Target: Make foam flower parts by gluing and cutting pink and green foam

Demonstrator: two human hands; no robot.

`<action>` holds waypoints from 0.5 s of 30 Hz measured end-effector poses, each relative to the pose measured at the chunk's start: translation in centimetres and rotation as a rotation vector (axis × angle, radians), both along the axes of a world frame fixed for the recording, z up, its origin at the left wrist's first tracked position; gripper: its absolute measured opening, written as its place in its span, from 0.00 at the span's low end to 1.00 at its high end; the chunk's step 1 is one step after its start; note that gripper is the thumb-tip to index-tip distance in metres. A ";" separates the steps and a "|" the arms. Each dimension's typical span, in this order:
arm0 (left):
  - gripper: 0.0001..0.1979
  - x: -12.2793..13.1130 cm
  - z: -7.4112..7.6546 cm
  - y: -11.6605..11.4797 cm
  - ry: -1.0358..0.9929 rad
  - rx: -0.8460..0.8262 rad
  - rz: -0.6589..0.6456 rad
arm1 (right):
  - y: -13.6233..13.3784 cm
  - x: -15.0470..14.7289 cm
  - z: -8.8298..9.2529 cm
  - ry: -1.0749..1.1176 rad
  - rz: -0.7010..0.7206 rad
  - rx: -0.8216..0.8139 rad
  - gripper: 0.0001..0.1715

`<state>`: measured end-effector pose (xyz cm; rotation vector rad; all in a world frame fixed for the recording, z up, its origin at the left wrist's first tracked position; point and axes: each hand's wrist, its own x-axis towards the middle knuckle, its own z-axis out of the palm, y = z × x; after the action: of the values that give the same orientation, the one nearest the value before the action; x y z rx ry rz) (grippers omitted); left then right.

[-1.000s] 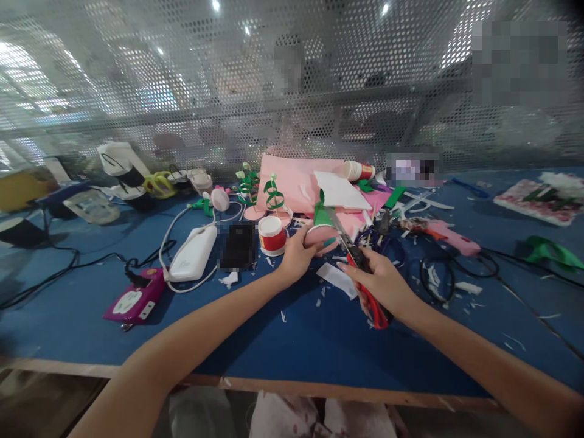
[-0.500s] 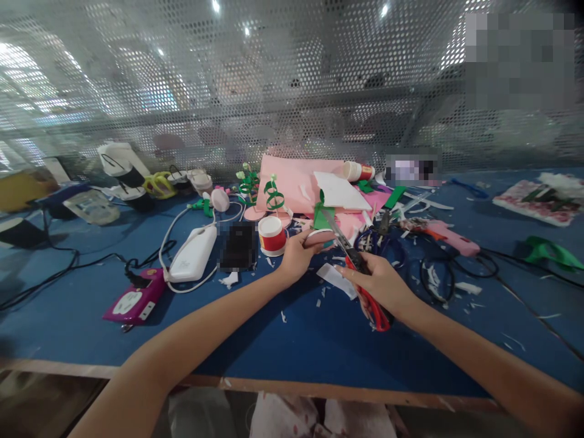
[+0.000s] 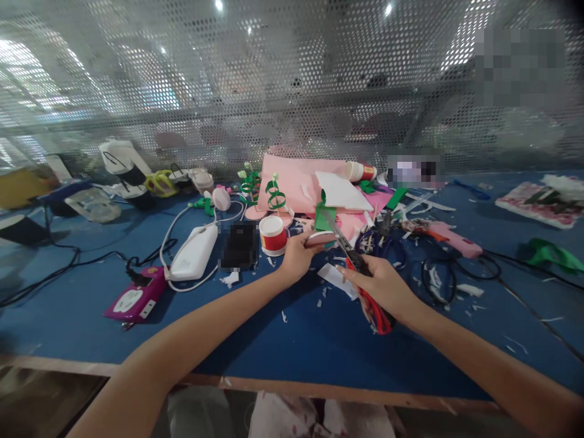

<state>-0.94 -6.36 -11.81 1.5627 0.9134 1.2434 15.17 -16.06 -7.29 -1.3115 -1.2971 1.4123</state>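
My left hand (image 3: 297, 258) pinches a thin curved pink-and-white piece (image 3: 321, 238), perhaps card or paper; its full shape is hidden by my fingers. Red-handled scissors (image 3: 353, 254) are in my right hand (image 3: 387, 283), their blades pointing up and left, close to the far end of that piece. Whether the blades touch it I cannot tell. Beyond the blade tips lies a green paper piece (image 3: 325, 219). A small white paper rectangle (image 3: 336, 281) rests on the table between my hands. Left of my left hand stands a red-and-white paper cup (image 3: 272, 237).
Pink sheets (image 3: 292, 176) and a white sheet (image 3: 341, 191) lie behind my hands, with stacked cups (image 3: 360, 171). A pink glue gun (image 3: 451, 239) and its cord are at right. A white power bank (image 3: 194, 252) and purple power strip (image 3: 137, 297) sit left. Mesh (image 3: 292, 79) rises behind.
Both hands keep nearly the same place and hold the same things. The whole view has shifted very slightly.
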 end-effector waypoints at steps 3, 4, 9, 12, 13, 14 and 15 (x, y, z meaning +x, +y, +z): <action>0.15 0.0 0.3 -0.1 0.018 0.016 -0.001 | 0.0 0.0 0.0 -0.015 0.014 0.004 0.17; 0.15 0.0 0.5 -0.2 0.026 0.025 -0.003 | 0.0 0.1 0.0 -0.022 0.018 0.005 0.17; 0.13 -0.1 1.2 -0.7 0.102 0.089 0.002 | 0.0 0.4 -0.5 -0.068 0.036 0.035 0.15; 0.13 -0.1 1.3 -1.0 0.137 0.144 0.013 | 0.0 0.5 -0.8 -0.111 0.042 0.070 0.15; 0.13 -0.1 1.3 -1.0 0.140 0.159 0.008 | 0.0 0.5 -0.9 -0.117 0.044 0.073 0.15; 0.13 -0.1 1.1 -1.0 0.139 0.170 0.001 | 0.1 0.5 -0.9 -0.117 0.046 0.072 0.15; 0.13 -0.2 1.0 -1.0 0.140 0.176 -0.007 | 0.1 0.5 -0.9 -0.111 0.049 0.066 0.15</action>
<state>-1.10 -7.34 -10.80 1.8090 0.9049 1.2492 15.66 -15.96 -8.20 -1.3380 -1.4464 1.3345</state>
